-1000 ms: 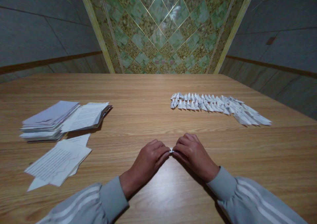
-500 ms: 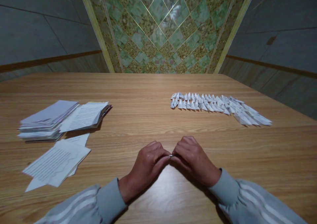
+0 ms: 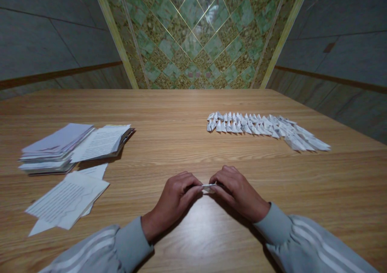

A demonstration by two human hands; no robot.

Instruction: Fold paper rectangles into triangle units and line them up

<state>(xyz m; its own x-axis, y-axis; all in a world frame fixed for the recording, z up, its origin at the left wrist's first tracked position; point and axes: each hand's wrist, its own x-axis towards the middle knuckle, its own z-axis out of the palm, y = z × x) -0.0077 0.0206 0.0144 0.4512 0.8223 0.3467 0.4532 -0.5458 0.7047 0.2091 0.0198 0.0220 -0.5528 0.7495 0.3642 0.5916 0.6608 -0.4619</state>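
Note:
A small folded piece of paper [image 3: 207, 188] is stretched between my two hands, just above the table top. My left hand [image 3: 179, 196] pinches its left end between thumb and curled fingers. At the other end, my right hand [image 3: 237, 190] grips it the same way. Fingers cover both ends of the paper, so its full shape is hidden. Beyond my right hand, several folded paper pieces with pointed tips [image 3: 242, 124] stand in two close rows.
On the left of the wooden table [image 3: 169, 144] lies a thick stack of paper sheets [image 3: 57, 142]. Printed pages [image 3: 99, 142] lean against it, and loose printed sheets [image 3: 68, 198] lie nearer. A tiled wall [image 3: 193, 43] rises behind the table's far edge.
My hands have moved slightly apart, the left one leftward. More of the folded paper now shows between the fingertips. Both hands keep their pinch.

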